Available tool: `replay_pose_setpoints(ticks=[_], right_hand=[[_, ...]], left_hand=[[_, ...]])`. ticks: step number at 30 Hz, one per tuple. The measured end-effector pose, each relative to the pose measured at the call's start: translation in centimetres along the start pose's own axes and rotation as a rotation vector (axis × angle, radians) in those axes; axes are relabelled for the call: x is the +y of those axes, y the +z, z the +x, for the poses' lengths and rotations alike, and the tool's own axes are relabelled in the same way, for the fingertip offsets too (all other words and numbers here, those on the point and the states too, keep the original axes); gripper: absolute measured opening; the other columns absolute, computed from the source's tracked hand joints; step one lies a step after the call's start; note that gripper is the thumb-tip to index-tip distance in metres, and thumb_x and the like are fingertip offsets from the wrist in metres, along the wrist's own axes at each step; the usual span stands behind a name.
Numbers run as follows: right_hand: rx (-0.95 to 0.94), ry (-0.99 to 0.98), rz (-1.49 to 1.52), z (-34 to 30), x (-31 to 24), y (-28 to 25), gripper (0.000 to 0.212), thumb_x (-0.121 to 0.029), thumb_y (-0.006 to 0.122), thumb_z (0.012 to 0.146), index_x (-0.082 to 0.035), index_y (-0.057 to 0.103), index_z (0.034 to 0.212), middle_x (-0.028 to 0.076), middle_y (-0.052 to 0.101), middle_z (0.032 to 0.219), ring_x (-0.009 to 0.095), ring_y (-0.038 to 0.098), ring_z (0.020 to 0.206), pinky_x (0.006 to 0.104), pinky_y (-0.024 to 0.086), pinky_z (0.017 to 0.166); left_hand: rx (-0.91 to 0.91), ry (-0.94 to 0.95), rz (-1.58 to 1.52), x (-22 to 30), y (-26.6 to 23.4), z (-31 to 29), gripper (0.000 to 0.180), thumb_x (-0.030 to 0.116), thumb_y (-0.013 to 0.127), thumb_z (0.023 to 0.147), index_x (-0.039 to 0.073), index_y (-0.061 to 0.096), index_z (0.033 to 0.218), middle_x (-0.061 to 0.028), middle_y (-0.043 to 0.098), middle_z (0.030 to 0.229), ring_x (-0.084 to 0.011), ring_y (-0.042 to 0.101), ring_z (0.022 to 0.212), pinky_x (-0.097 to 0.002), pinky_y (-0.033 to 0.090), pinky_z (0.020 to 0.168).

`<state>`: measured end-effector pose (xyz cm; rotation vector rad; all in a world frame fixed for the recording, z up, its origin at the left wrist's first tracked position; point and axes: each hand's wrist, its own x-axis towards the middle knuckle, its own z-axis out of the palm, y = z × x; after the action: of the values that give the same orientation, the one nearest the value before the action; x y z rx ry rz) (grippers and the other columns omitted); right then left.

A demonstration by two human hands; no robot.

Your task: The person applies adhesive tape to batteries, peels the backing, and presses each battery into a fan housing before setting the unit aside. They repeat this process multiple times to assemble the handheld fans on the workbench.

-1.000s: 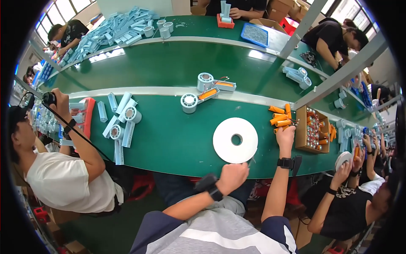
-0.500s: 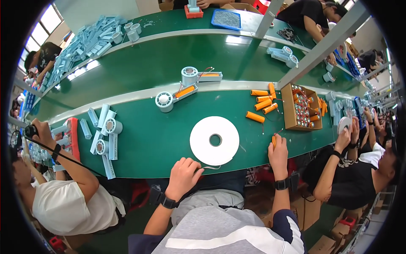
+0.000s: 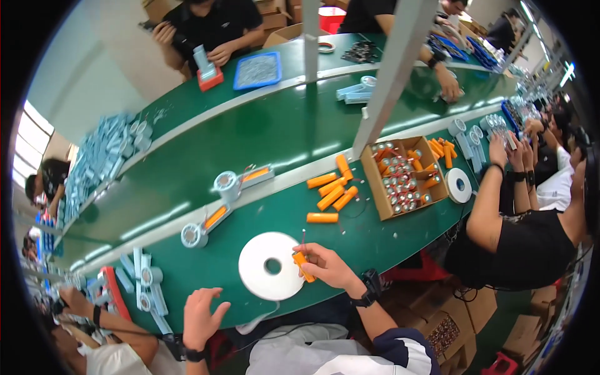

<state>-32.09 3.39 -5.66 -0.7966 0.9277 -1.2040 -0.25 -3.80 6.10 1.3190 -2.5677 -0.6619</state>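
Note:
My right hand pinches an orange cylindrical battery with a short wire standing up from its top end. It holds the battery over the right edge of a large white tape roll lying flat on the green bench. A loose strip of tape trails from the roll over the bench's near edge. To the left of that strip, my left hand is raised and empty, thumb and fingers apart. Several more orange batteries lie loose beyond the roll.
A cardboard box packed with batteries stands right of the loose ones. Two light-blue fan housings holding batteries rest by the metal rail. More blue housings lie at left, beside a red fixture. Co-workers sit on both sides and opposite.
My right hand has brought a battery from the bench's right side to the tape roll. My left hand has let go of the tape end and opened. The view has turned rightward.

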Motion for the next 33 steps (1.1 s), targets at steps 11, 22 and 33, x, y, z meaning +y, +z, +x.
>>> replay_pose_setpoints(ticks=[11, 22, 33], right_hand=[[0.482, -0.232, -0.924, -4.6, -3.2, -5.2, 0.033, -0.007, 0.060, 0.093, -0.004, 0.057, 0.126, 0.014, 0.063, 0.106, 0.025, 0.065, 0.082, 0.0350, 0.057, 0.074], [0.078, -0.130, -1.721, -5.9, -5.6, -5.9, 0.020, -0.012, 0.066, 0.090, -0.006, 0.059, 0.108, 0.008, 0.064, 0.082, 0.027, 0.060, 0.066, 0.0378, 0.049, 0.058], [0.216, -0.381, -0.723, 4.2, -4.6, 8.2, 0.015, -0.011, 0.054, 0.100, -0.003, 0.056, 0.113, -0.005, 0.049, 0.065, 0.005, 0.046, 0.058, 0.0212, 0.035, 0.054]], left_hand=[[-0.412, 0.431, 0.176, 2.9, 3.8, 11.2, 0.058, 0.014, 0.080, 0.068, 0.016, 0.062, 0.123, -0.0120, 0.043, 0.148, -0.0346, 0.044, 0.131, -0.0477, 0.037, 0.107], [-0.096, 0.512, 0.119, -0.3, 5.9, 6.1, 0.071, 0.038, 0.089, 0.057, 0.008, 0.061, 0.115, -0.0101, 0.054, 0.123, -0.0287, 0.054, 0.106, -0.0423, 0.043, 0.090], [0.301, 0.291, -0.087, 1.4, 5.8, 1.1, 0.062, 0.035, 0.085, 0.058, 0.002, 0.060, 0.103, -0.0093, 0.059, 0.091, -0.0296, 0.055, 0.087, -0.0394, 0.043, 0.079]])
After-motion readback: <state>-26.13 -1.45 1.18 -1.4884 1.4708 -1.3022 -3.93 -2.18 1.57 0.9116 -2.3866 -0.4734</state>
